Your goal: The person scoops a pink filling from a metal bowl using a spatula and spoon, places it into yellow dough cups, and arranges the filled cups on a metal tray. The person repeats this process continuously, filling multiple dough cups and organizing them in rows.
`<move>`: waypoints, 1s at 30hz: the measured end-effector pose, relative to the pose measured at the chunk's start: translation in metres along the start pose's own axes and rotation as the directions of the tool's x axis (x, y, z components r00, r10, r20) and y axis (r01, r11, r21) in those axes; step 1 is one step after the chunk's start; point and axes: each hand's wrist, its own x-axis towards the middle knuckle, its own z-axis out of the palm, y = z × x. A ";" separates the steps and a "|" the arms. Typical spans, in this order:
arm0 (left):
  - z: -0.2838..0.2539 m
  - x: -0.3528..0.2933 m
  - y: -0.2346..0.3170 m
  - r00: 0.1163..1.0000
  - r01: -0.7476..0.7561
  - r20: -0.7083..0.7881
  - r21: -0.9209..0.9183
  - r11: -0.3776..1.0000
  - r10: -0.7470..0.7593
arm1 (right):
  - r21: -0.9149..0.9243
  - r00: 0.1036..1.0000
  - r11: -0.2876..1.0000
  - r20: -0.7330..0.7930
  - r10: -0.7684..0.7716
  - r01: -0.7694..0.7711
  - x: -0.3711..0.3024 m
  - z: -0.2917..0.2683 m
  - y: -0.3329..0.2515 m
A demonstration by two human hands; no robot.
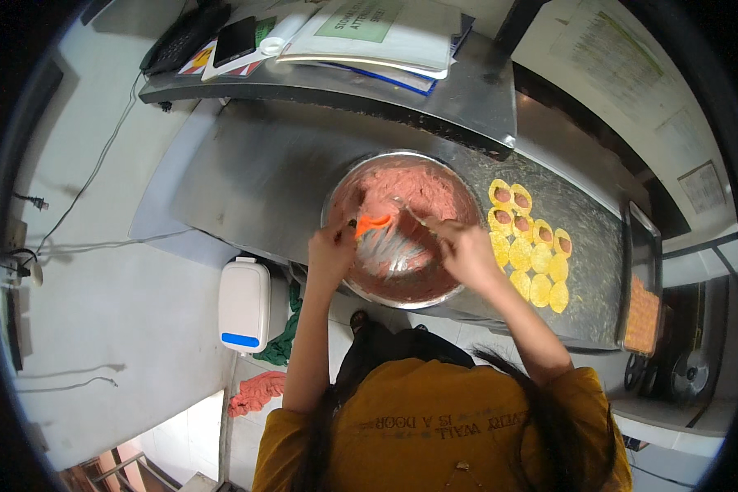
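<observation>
A large steel bowl (474,197) holds pink minced meat (410,189), heaped at the far side and smeared over the near part. At the bowl's left rim my left hand (332,252) is closed around an orange-headed tool (374,223), its exact kind unclear. Over the right part of the bowl, my right hand (466,250) grips a slim metal utensil (410,210); its end reaches the meat. To the right, round yellow wrappers (540,256) lie in rows on the counter. Several far ones carry a small lump of meat (502,195).
The steel counter (254,164) runs under a shelf (328,94) with folders (377,37), a phone (236,39) and a black telephone (184,39). A tray (644,279) of orange pieces stands far right. A white bin (244,303) and cloths (257,392) are below left.
</observation>
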 end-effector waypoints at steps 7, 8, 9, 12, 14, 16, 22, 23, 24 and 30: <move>0.001 0.007 0.006 0.967 0.252 0.094 -0.189 0.949 -0.238 | -0.443 0.990 0.885 0.050 -0.135 0.143 -0.022 -0.023 -0.009; 0.002 0.006 0.010 0.967 0.247 0.104 -0.184 0.951 -0.231 | -0.438 0.992 0.891 0.029 -0.119 0.120 -0.022 -0.029 -0.009; 0.003 0.004 0.014 0.968 0.243 0.113 -0.178 0.954 -0.226 | -0.457 0.994 0.883 0.023 -0.108 0.107 -0.020 -0.028 -0.011; 0.009 0.002 0.030 0.979 0.174 0.134 -0.160 0.972 -0.153 | -0.501 0.989 0.855 0.013 -0.150 0.137 -0.025 -0.015 -0.016; 0.009 0.003 0.028 0.963 0.259 0.146 -0.276 0.925 -0.226 | -0.488 0.988 0.862 0.002 -0.154 0.136 -0.031 -0.006 -0.014; 0.009 0.002 0.024 0.951 0.305 0.147 -0.336 0.891 -0.271 | -0.485 0.992 0.866 0.036 -0.122 0.124 -0.037 -0.007 -0.007; 0.019 0.002 0.013 0.976 0.207 0.133 -0.323 0.924 -0.172 | -0.347 0.996 0.935 -0.022 -0.083 0.070 -0.035 -0.003 -0.012; 0.017 0.002 0.018 0.972 0.223 0.146 -0.303 0.927 -0.186 | -0.363 0.994 0.929 -0.049 -0.102 0.077 -0.036 0.002 -0.012; 0.016 0.003 0.021 0.967 0.238 0.160 -0.283 0.929 -0.199 | -0.382 0.994 0.921 -0.038 -0.098 0.076 -0.037 0.005 -0.008; 0.019 -0.003 0.022 1.000 0.021 -0.015 -0.083 0.996 -0.022 | -0.325 0.997 0.943 0.011 -0.073 0.073 -0.029 -0.010 -0.001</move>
